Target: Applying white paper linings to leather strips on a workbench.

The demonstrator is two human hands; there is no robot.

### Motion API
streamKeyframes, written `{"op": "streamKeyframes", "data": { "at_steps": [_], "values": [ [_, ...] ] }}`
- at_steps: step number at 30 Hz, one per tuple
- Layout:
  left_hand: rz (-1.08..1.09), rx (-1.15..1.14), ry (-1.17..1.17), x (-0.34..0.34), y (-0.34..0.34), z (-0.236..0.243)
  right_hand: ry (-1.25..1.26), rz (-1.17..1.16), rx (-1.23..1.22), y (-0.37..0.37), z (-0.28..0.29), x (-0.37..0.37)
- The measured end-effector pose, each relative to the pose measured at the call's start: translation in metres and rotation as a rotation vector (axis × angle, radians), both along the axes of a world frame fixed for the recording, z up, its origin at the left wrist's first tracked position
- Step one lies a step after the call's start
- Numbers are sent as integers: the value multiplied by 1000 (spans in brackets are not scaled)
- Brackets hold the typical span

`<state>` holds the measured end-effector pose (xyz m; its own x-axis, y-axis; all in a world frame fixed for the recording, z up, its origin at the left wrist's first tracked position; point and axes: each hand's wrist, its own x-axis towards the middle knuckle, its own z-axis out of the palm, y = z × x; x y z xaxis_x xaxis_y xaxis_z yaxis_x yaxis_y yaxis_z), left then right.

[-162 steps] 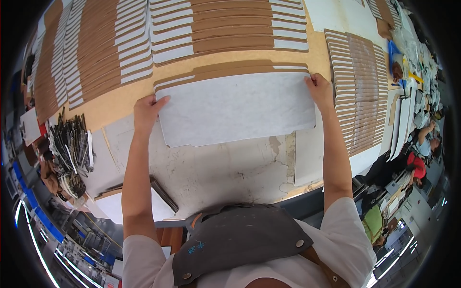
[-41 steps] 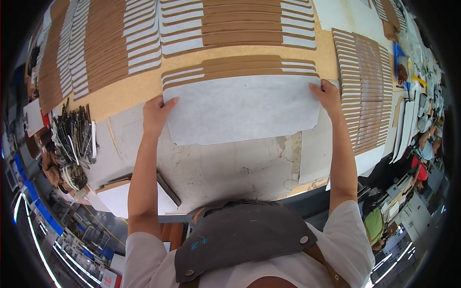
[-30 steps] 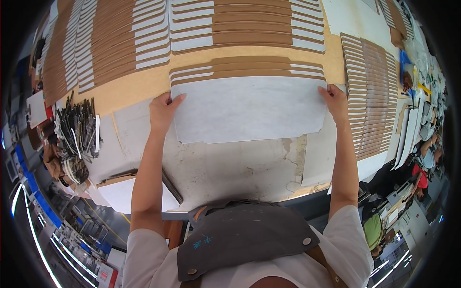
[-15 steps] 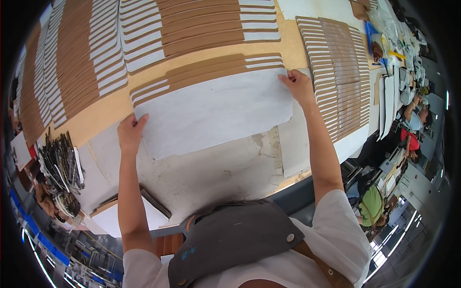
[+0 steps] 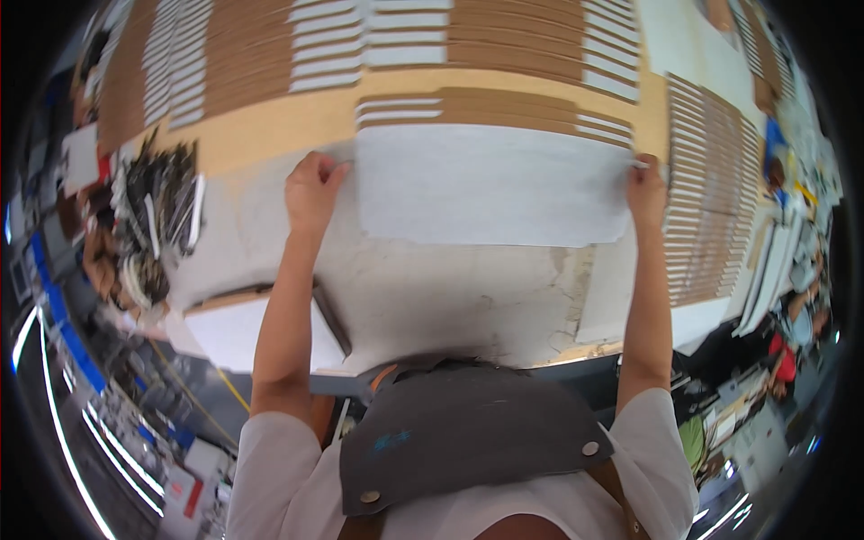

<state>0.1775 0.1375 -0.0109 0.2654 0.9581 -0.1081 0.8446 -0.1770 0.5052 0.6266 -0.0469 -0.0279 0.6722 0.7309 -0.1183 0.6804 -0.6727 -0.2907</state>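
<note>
A white cardboard panel (image 5: 493, 184) lies in front of me on top of a few staggered panels, whose brown upper edges (image 5: 508, 106) with white end strips show beyond it. My right hand (image 5: 646, 191) is closed at the panel's upper right corner, with thumb and finger pinching its edge. Just off the left edge, my left hand (image 5: 312, 191) hovers with curled fingers and a bent thumb. A narrow gap separates it from the panel, and nothing shows in its grip.
Overlapping rows of brown and white panels (image 5: 517, 40) cover the far side. Another row (image 5: 706, 189) stands at the right. At the left lies a bundle of dark strips (image 5: 162, 193). A white sheet stack (image 5: 238, 328) sits by the near left edge of the worn table (image 5: 423, 297).
My view has swung leftward, so the table appears shifted right. My left hand has come away from the panel's left edge, while my right hand stays at its right corner.
</note>
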Motion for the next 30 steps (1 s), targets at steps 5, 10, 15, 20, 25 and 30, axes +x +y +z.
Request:
{"op": "streamKeyframes", "data": {
  "at_steps": [5,10,15,20,25,30],
  "values": [
    [74,152,-44,-84,-51,39,-126,153,178,0,16,-33],
    [-156,147,193,-151,-122,50,336,365,327,27,22,-165],
    [-253,246,238,-165,-139,43,605,831,310,32,31,-328],
    [-289,301,185,-174,-142,40,560,1082,300,34,47,-425],
    [-189,232,119,-175,-134,39,462,1099,283,41,38,-446],
    [-198,163,108,-185,-124,43,506,1042,257,47,38,-447]
  ]
}}
